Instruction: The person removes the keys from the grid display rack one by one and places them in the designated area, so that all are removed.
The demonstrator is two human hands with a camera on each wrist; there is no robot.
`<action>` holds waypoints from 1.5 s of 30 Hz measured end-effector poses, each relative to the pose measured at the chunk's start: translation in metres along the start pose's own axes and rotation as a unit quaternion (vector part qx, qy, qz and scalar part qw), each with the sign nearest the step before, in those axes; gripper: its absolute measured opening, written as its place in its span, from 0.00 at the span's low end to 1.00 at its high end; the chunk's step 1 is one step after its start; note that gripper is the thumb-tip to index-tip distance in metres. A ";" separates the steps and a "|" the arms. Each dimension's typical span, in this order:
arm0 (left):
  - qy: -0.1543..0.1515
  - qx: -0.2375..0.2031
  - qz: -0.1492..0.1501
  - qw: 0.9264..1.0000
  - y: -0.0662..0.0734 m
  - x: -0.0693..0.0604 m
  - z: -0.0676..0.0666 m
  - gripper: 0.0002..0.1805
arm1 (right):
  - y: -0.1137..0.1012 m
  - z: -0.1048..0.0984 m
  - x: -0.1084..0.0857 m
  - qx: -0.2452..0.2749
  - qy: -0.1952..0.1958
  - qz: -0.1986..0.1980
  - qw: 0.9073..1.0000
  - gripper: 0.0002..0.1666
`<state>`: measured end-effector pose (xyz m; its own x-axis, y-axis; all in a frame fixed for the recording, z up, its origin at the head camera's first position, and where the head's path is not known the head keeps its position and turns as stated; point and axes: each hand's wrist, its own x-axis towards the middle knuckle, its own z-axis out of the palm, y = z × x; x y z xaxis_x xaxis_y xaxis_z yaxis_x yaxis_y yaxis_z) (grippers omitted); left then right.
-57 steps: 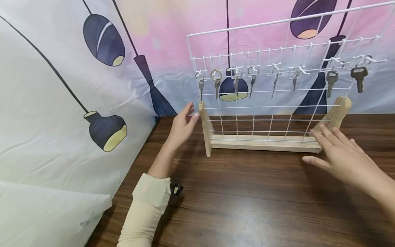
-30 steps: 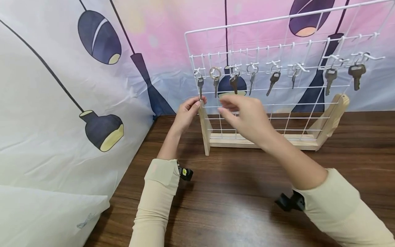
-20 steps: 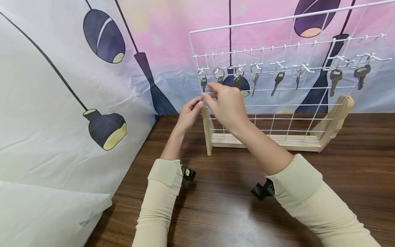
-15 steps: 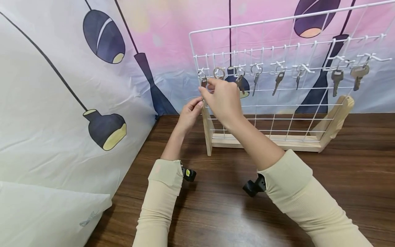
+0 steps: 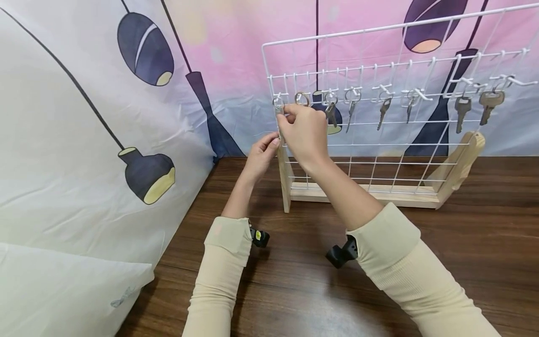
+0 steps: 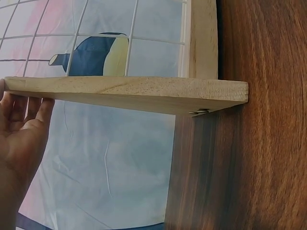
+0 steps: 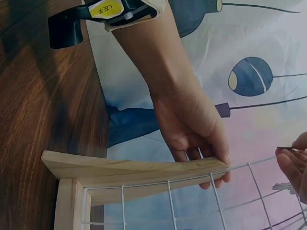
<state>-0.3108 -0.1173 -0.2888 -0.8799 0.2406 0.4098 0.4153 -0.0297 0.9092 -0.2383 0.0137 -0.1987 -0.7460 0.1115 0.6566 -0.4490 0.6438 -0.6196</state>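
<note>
A white wire grid rack [image 5: 372, 163] on a wooden stand holds a row of keys on hooks. My left hand [image 5: 259, 159] grips the top of the left wooden post [image 5: 285, 187]; in the right wrist view its thumb and fingers lie on both sides of that post [image 7: 134, 172]. Just above it, my right hand [image 5: 306, 135] pinches the leftmost key [image 5: 280, 111] between thumb and forefinger. That key's ring still hangs at the hook. The right wrist view catches the key [image 7: 284, 147] edge-on at the fingertips. The second key is mostly hidden behind my right hand.
Several other keys hang to the right, among them a broad-headed key [image 5: 491, 104] at the far end. The right wooden post [image 5: 462, 161] stands on the brown table [image 5: 294, 290]. Behind is a printed cloth [image 5: 236, 56]; white cloth [image 5: 67, 290] borders the left.
My left hand has taken hold of the left post's top. My right hand has moved from the rack's right side across to the leftmost key and now pinches it.
</note>
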 end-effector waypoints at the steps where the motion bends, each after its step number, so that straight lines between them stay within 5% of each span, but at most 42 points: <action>1: 0.000 -0.003 0.000 1.000 0.000 0.000 0.000 0.18 | 0.000 -0.001 -0.001 0.007 0.004 -0.001 1.000 0.11; 24: -0.002 -0.009 0.016 1.000 0.002 -0.001 0.002 0.17 | -0.023 -0.029 -0.012 0.073 0.017 -0.036 0.997 0.09; 34: -0.010 -0.013 0.038 0.999 0.000 -0.001 0.002 0.17 | -0.009 -0.038 -0.024 0.112 0.014 -0.055 0.992 0.07; 45: -0.024 -0.039 0.034 0.998 -0.001 -0.001 0.002 0.17 | 0.016 -0.039 -0.058 0.100 -0.019 -0.075 0.992 0.05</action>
<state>-0.3095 -0.1156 -0.2905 -0.8373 0.2807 0.4692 0.4538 -0.1219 0.8827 -0.1835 0.0473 -0.2299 -0.6792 -0.0052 0.7339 -0.6426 0.4873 -0.5913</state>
